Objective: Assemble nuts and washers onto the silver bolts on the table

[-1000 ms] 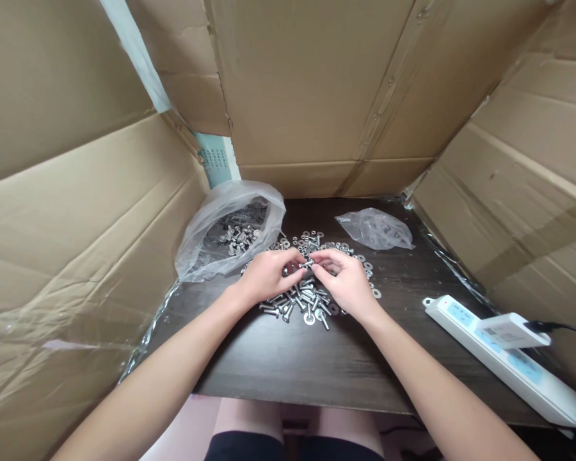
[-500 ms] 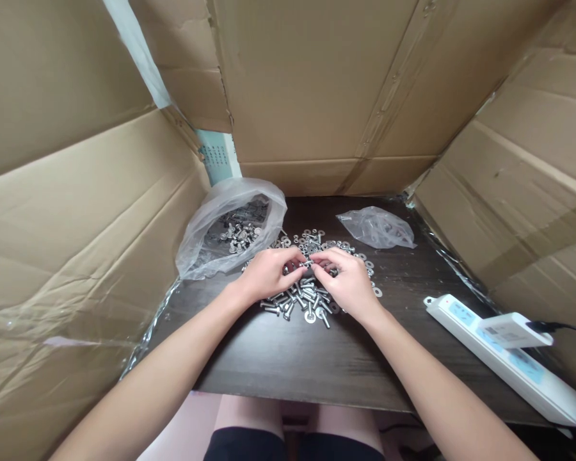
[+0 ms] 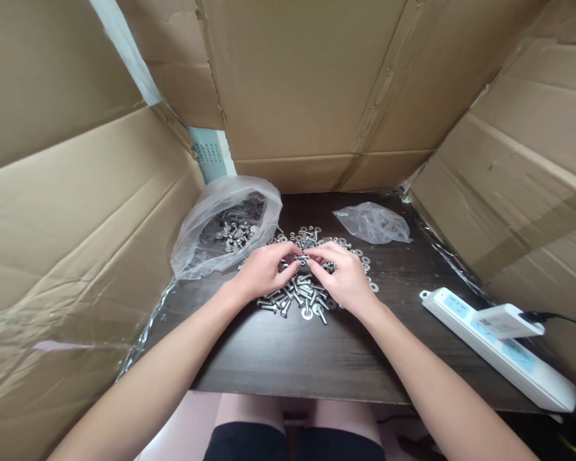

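My left hand (image 3: 267, 266) and my right hand (image 3: 342, 272) meet over a heap of metal fasteners, fingertips pinched almost together. Between them is a small shiny bolt (image 3: 303, 258) with a ring-like end turned toward me; fingers cover part of it. What the right fingertips grip at its end is too small to make out. Just in front of the hands lie loose bolts (image 3: 295, 297), heaped in several directions. Flat washers (image 3: 365, 260) and small nuts (image 3: 304, 230) spread behind and to the right of the hands.
An open plastic bag (image 3: 182, 250) holding metal fasteners stands at the left, and a smaller clear bag (image 3: 374, 224) lies at the back right. A white power strip (image 3: 499, 352) with a plugged-in adapter (image 3: 504, 321) sits on the right. Cardboard walls (image 3: 317, 83) enclose the dark table (image 3: 288, 365).
The view has shifted slightly, moving the scene a little left and up. Both hands stay together; the fingertips have changed position slightly and the small metal piece between them looks turned.
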Demonstrator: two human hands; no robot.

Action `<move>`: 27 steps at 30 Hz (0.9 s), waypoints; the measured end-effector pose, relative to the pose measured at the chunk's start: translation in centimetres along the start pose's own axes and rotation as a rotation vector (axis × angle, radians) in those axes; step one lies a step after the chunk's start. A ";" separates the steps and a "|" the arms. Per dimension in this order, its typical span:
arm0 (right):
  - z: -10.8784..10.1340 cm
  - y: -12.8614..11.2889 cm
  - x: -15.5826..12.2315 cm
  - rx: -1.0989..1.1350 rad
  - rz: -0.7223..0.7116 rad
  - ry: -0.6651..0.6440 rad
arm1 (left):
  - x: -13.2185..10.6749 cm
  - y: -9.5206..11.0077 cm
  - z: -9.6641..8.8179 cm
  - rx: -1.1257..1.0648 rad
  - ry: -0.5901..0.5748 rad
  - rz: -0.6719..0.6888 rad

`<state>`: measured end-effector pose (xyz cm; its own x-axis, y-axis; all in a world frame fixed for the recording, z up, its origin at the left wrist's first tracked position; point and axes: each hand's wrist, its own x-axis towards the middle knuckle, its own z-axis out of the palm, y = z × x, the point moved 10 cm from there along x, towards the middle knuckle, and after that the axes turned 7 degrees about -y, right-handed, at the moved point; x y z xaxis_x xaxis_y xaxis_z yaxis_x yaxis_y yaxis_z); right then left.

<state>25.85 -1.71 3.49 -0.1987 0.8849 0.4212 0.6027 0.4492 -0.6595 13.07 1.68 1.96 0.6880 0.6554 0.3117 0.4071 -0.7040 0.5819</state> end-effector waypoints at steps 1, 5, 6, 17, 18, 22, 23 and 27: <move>-0.1 -0.1 0.0 0.000 -0.017 0.002 | 0.0 0.0 0.0 -0.001 0.002 0.006; 0.0 -0.3 0.0 -0.002 -0.046 -0.019 | 0.0 0.1 0.0 -0.007 0.005 0.010; 0.1 -0.3 0.0 -0.001 -0.042 -0.023 | 0.0 0.0 0.0 -0.008 0.005 0.007; 0.4 -1.1 0.0 -0.015 -0.085 -0.028 | 0.1 -0.2 0.0 0.007 0.009 -0.004; 0.4 -1.0 0.0 -0.018 -0.073 -0.029 | 0.1 -0.2 0.0 0.012 0.010 -0.001; 0.4 -0.8 -0.1 -0.026 -0.049 -0.018 | 0.1 0.0 0.0 0.019 0.013 -0.003; 0.4 -0.9 -0.2 -0.029 -0.056 -0.013 | 0.1 0.0 0.0 0.018 0.013 -0.005; 0.5 -1.1 -0.2 -0.043 -0.076 -0.005 | 0.1 0.1 0.1 0.019 0.010 -0.001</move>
<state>24.87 -2.31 3.84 -0.2488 0.8490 0.4661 0.6187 0.5096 -0.5980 13.22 1.66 1.97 0.6815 0.6590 0.3182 0.4194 -0.7081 0.5681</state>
